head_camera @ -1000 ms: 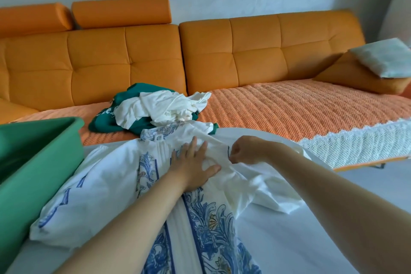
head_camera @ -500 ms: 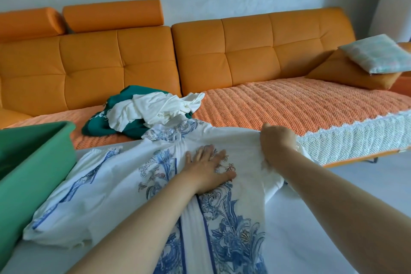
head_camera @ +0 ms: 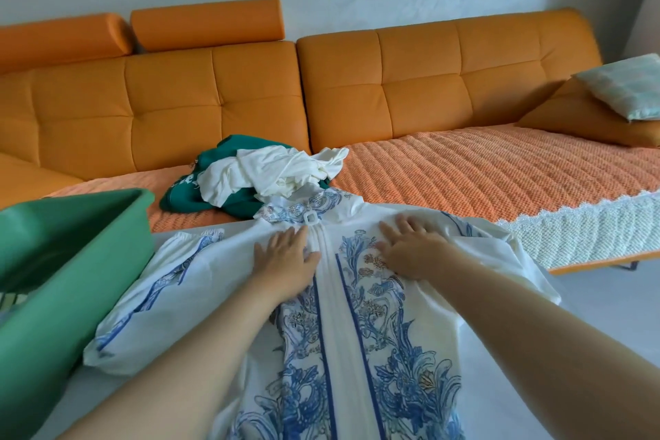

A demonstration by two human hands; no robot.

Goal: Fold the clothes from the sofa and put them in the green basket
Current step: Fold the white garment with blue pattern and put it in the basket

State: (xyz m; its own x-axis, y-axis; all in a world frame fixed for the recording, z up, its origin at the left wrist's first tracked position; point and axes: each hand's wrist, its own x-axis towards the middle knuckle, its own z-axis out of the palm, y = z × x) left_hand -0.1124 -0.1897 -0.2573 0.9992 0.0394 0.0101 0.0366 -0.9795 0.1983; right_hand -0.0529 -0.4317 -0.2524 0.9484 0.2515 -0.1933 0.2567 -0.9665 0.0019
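Smooth cloth dress (head_camera: pixel 357 314), leathery sofa (head_camera: pixel 410 82)

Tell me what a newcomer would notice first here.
The left hand and right hand press flat on a white garment with blue flowers, spread in the foreground. Behind it, a green and white clothes pile lies on the orange sofa; the green basket stands at left.

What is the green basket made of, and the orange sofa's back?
The green basket looks like hard plastic: smooth, matte, with a thick moulded rim. The sofa back is probably leather or imitation leather: smooth, faintly shiny, stitched into padded panels.
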